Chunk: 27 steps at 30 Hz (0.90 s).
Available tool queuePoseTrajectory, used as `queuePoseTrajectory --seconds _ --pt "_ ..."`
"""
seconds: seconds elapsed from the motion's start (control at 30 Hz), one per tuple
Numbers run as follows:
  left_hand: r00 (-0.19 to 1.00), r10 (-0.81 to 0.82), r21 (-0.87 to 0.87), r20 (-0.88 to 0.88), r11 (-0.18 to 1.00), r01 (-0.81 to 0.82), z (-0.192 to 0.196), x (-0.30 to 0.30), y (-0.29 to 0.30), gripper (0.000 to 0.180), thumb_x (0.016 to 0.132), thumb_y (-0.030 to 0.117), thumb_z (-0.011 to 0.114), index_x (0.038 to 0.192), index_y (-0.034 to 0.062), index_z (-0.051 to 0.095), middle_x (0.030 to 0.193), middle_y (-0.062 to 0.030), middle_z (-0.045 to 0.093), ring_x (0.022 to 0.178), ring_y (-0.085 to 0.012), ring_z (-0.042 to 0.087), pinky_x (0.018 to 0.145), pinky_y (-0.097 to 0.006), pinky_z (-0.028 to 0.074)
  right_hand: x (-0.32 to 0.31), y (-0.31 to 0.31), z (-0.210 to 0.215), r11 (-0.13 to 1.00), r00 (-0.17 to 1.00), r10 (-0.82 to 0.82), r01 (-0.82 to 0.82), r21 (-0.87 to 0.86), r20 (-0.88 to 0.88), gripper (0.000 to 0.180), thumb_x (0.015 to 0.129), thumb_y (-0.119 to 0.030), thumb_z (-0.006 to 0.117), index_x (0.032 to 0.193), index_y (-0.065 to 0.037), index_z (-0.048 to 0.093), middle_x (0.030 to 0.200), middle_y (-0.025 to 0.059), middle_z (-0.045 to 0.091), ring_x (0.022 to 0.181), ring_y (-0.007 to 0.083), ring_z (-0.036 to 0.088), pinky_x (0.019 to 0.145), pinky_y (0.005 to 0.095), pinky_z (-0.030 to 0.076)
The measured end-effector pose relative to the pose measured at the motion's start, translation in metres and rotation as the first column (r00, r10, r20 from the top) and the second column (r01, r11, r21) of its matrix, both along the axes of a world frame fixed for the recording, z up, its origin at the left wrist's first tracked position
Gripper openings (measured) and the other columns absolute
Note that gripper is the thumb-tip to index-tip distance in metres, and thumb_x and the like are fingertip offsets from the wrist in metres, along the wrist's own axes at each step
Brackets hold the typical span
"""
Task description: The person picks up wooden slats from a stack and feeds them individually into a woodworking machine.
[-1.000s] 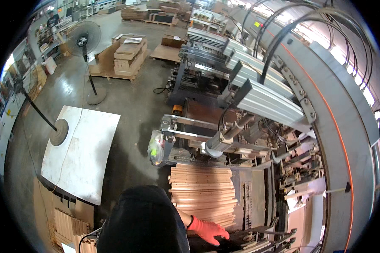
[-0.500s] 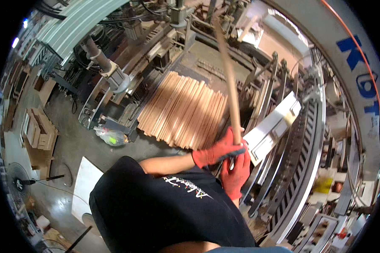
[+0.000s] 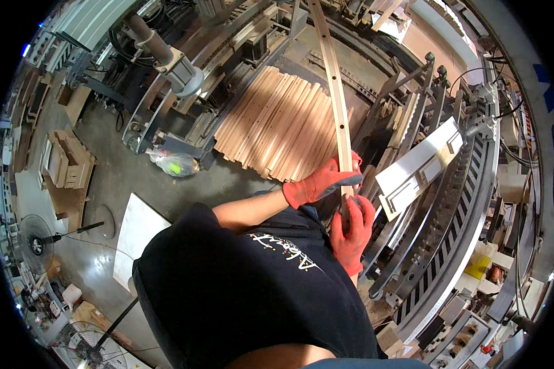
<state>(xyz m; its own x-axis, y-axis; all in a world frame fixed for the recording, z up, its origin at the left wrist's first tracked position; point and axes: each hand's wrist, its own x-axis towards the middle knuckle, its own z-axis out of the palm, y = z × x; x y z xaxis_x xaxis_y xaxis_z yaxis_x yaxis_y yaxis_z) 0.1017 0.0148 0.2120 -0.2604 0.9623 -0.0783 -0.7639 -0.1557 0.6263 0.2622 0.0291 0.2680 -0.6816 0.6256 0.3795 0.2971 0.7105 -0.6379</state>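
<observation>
A long, narrow wooden strip (image 3: 338, 101) with a row of dark holes along its face points away from me. My left hand (image 3: 319, 183), in a red glove with a dark palm, is closed around it near its lower end. Just below, my right hand (image 3: 354, 232), gloved in red too, has its fingers curled at the strip's near end; part of that end is hidden by the gloves. Beyond and left of my hands lies a wide layer of similar wooden strips (image 3: 277, 126), side by side on the machine bed.
To my right stands a white panel (image 3: 421, 167) with fittings, beside a long rail with black-and-white stripes (image 3: 440, 258). A machine cylinder (image 3: 181, 77) rises at the far left. A plastic bag (image 3: 172, 163), a wooden crate (image 3: 71, 166) and a fan (image 3: 36, 245) are on the left.
The strip has turned so its face with holes shows. My right hand has shifted slightly down from the left, toward the strip's near end. The whole view has shifted a little.
</observation>
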Motion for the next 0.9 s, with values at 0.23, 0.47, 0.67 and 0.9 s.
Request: queuePoseTrajectory --seconds 0.23,0.47,0.67,0.9 --pt "0.997 -0.051 -0.003 -0.054 0.999 0.051 0.011 -0.007 0.001 0.036 0.089 0.009 0.069 0.118 0.0075 0.048 0.095 -0.0023 0.057 0.086 -0.0145 0.062 0.078 -0.03 0.053 0.003 0.005 -0.007 1.0 1.0 0.02 -0.02 -0.007 0.012 0.044 0.075 -0.001 0.075 0.118 -0.006 0.063 0.121 0.0171 0.057 0.099 0.0338 0.064 0.083 0.039 0.053" --pt "0.998 -0.037 0.021 -0.041 0.999 0.038 0.008 -0.014 0.004 0.032 0.09 0.005 0.066 0.115 0.0085 0.046 0.091 -0.0026 0.055 0.079 -0.016 0.06 0.075 -0.033 0.051 -0.003 0.01 -0.004 0.998 0.997 0.061 -0.06 -0.024 0.049 0.043 0.075 -0.006 0.079 0.116 -0.005 0.064 0.12 0.0167 0.059 0.099 0.0343 0.065 0.083 0.0391 0.053" --pt "0.981 0.145 -0.374 -0.127 0.909 -0.183 -0.014 -0.051 0.005 0.038 0.089 0.009 0.063 0.122 0.0062 0.045 0.095 -0.0074 0.059 0.074 -0.0124 0.059 0.066 -0.027 0.05 0.003 0.021 -0.003 0.986 0.971 0.162 -0.166 0.01 0.176 0.036 0.081 -0.014 0.077 0.113 -0.004 0.066 0.111 0.0157 0.065 0.095 0.0341 0.065 0.082 0.0385 0.053" --pt "0.447 0.038 -0.339 -0.894 0.594 -0.729 -0.222 -0.15 -0.032 0.041 0.081 0.025 0.064 0.111 -0.0003 0.051 0.097 -0.0231 0.062 0.085 -0.0346 0.061 0.078 -0.043 0.048 0.049 0.024 -0.041 1.0 0.953 0.014 -0.018 0.011 0.303 0.028 0.082 -0.006 0.074 0.108 -0.003 0.066 0.107 0.0176 0.065 0.094 0.0366 0.065 0.082 0.039 0.053"
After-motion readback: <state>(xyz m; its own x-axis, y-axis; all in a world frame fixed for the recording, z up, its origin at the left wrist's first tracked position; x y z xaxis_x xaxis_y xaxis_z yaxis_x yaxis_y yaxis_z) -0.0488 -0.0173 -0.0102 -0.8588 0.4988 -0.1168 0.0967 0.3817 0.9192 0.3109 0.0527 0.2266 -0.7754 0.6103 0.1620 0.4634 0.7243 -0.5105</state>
